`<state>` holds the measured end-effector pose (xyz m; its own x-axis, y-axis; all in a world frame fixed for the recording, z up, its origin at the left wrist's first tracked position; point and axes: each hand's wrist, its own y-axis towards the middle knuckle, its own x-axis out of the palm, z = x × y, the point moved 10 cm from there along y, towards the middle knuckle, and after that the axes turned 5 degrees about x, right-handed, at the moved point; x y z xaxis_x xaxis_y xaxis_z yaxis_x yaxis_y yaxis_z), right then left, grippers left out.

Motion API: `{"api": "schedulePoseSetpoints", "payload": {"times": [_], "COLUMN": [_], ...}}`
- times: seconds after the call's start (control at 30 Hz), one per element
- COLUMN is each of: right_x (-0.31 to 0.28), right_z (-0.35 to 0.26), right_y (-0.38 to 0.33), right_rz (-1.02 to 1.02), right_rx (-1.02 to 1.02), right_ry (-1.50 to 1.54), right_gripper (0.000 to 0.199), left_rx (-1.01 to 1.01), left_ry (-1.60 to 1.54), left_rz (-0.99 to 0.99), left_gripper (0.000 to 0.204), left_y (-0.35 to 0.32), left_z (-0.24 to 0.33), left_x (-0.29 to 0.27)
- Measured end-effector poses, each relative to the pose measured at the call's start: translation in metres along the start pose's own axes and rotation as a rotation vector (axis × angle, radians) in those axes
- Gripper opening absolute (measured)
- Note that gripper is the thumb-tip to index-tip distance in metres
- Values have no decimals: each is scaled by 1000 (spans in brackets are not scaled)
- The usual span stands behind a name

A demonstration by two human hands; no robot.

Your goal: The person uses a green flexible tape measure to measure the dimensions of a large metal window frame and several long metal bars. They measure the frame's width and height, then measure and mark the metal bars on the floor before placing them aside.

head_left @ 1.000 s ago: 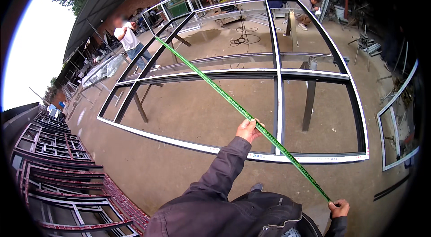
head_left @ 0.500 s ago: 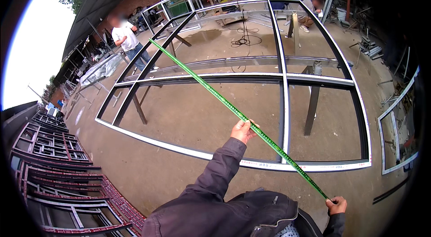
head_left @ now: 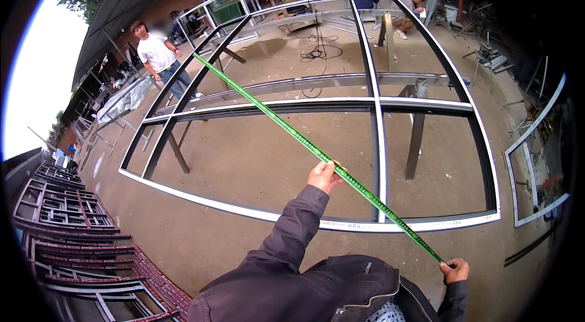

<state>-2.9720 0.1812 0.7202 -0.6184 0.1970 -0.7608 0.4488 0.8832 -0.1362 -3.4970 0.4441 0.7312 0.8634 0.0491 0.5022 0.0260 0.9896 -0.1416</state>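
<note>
Through the head view I see the green measuring tape (head_left: 281,124) running in a nearly straight diagonal from lower right to upper left, above the large metal frame (head_left: 375,102). Its far end lines up with the frame's left part, but I cannot tell whether it touches there or hangs free.

My left hand (head_left: 325,175) grasps the tape partway along, thumb on top and fingers curled beneath. My right hand (head_left: 455,271) is closed around its near end; I cannot tell whether a case sits hidden inside that fist.

I judge the tape to be light, thin and springy. It spans well beyond my left hand without an obvious sag, so I expect it to be fairly stiff lengthwise, yet ready to buckle if I twist it or press it sideways. The surface looks smooth and could slide between the fingers, and I would treat its edges as possibly sharp. The best hold, to my mind, is a light pinch across the width near the middle, with a firm grip at the near end. The frame looks rigid and far heavier, propped on legs (head_left: 415,148); I would take hold of that by its outer rails, not the slim inner bars.
</note>
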Motion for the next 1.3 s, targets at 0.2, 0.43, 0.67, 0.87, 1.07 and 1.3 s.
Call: {"api": "schedulePoseSetpoints", "payload": {"times": [0.2, 0.43, 0.67, 0.87, 1.07, 1.3], "right_x": [-76, -209, -338, -433, -556, -625], "right_z": [-69, -174, -151, -54, 29, 170], "right_y": [68, 130, 115, 91, 11, -42], "right_rz": [16, 181, 374, 414, 555, 670], "right_rx": [-27, -151, -159, 2, 230, 485], "right_ry": [-120, -176, -270, -200, -280, -168], "right_gripper": [24, 30, 35, 27, 22, 25], "left_rx": [119, 288, 280, 200, 28, -177], "left_ry": [61, 8, -106, -157, -264, -300], "left_rz": [-88, -203, -422, -579, -805, -1029], "left_gripper": [20, 20, 18, 23, 25, 20], "left_y": [47, 124, 148, 154, 123, 63], "left_z": [52, 159, 150, 86, -44, -177], "left_x": [46, 144, 288, 434, 627, 814]}}
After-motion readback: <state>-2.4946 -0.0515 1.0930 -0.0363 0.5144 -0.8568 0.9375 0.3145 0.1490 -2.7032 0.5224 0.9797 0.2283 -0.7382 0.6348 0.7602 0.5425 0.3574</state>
